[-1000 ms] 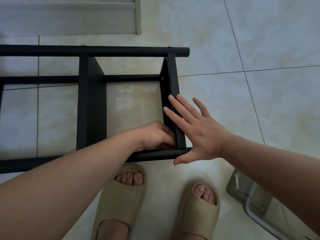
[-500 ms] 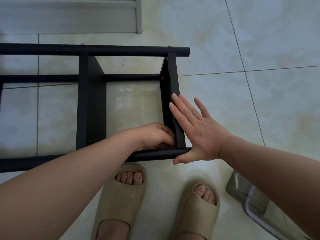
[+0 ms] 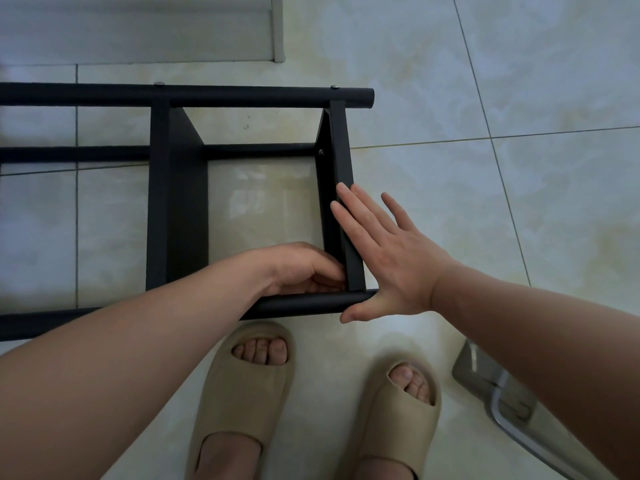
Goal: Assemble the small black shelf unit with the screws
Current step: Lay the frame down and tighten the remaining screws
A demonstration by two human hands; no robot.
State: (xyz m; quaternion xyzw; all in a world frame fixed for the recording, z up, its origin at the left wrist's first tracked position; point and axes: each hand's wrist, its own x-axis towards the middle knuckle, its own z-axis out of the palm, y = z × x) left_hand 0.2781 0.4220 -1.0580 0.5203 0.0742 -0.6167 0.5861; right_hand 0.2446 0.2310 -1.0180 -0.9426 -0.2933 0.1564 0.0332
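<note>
Already done: the small black metal shelf unit (image 3: 176,202) lies on its side on the pale glossy tile floor (image 3: 502,209), just far of the feet, with its rails and panels joined into a frame.
Silver screw heads (image 3: 334,86): three counted. Two are on top of the far rail and one is on the inner face of the right panel.
Round black rails (image 3: 242,95): three counted, far, middle and near, all running off the left edge.
Flat black cross panels (image 3: 341,157): two counted, one left and one right.
Step in hand: judged to be the near right corner, where the right panel meets the near rail.
Left hand (image 3: 304,268): one, reaching inside the frame to that corner. Its fingers are curled tight against the joint, and I cannot tell whether they pinch a screw.
Right hand (image 3: 391,261): one, laid flat on the outer face of the right panel. Its fingers (image 3: 356,209) are straight and slightly fanned, holding nothing, with the thumb out at the end of the near rail.
Left to do: probably this corner's screw. Joints past the left edge are out of view.
Beige foam sandals (image 3: 242,393): two, near the frame.
Grey plastic object (image 3: 491,386): one at near right, too unclear to identify.
</note>
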